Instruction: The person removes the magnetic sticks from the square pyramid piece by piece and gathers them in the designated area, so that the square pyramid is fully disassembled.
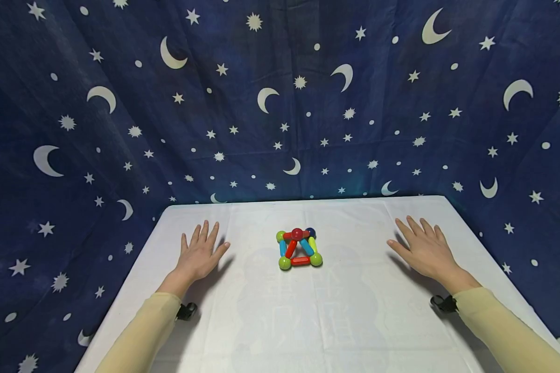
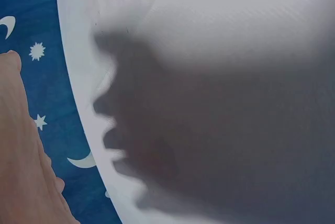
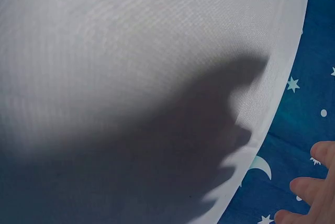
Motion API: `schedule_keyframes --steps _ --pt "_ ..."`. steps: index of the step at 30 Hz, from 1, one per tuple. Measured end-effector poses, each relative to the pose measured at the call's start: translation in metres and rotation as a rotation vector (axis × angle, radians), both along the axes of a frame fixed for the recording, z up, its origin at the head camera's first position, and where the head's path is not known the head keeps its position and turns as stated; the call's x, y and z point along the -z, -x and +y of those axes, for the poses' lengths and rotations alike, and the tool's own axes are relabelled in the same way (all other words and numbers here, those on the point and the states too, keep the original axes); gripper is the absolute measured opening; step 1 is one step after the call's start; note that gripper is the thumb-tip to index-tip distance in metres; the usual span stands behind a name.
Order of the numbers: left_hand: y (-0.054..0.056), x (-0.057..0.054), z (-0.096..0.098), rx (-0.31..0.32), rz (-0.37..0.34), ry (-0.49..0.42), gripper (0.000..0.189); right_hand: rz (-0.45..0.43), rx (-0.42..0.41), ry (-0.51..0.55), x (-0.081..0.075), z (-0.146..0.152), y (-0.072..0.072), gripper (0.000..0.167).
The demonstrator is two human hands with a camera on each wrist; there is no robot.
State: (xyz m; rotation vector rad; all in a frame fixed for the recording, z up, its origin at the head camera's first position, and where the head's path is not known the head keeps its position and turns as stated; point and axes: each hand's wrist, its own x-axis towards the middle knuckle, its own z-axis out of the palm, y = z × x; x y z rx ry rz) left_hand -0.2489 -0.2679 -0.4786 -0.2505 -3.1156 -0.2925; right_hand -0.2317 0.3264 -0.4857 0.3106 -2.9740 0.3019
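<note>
A small frame of magnetic rods (image 1: 301, 261) and balls stands on the white-covered table (image 1: 336, 321), between the two hands. It has a square base with green balls at three corners and a dark blue ball (image 1: 310, 232) at the back right. A red ball (image 1: 297, 234) tops it, with red and blue rods sloping down from it. To its left, the left hand (image 1: 199, 258) is held with fingers spread, holding nothing. The right hand (image 1: 424, 251), also spread and holding nothing, is on the far right side. Both cast shadows on the cloth.
A dark blue curtain (image 1: 242, 103) with pale moons and stars hangs behind and beside the table. Each wrist wears a small black camera, the left one (image 1: 186, 311) and the right one (image 1: 443, 303) both just above the tabletop. Cream sleeves cover the forearms.
</note>
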Motion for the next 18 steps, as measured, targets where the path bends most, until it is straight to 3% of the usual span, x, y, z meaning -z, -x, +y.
schedule_keyframes --steps 11,18 --pt "0.003 -0.001 0.002 -0.001 -0.008 -0.003 0.088 0.005 -0.002 0.004 -0.001 -0.002 0.003 0.084" --pt "0.006 -0.009 0.012 0.020 -0.006 -0.074 0.088 0.027 -0.028 0.026 -0.007 -0.013 0.008 0.083"
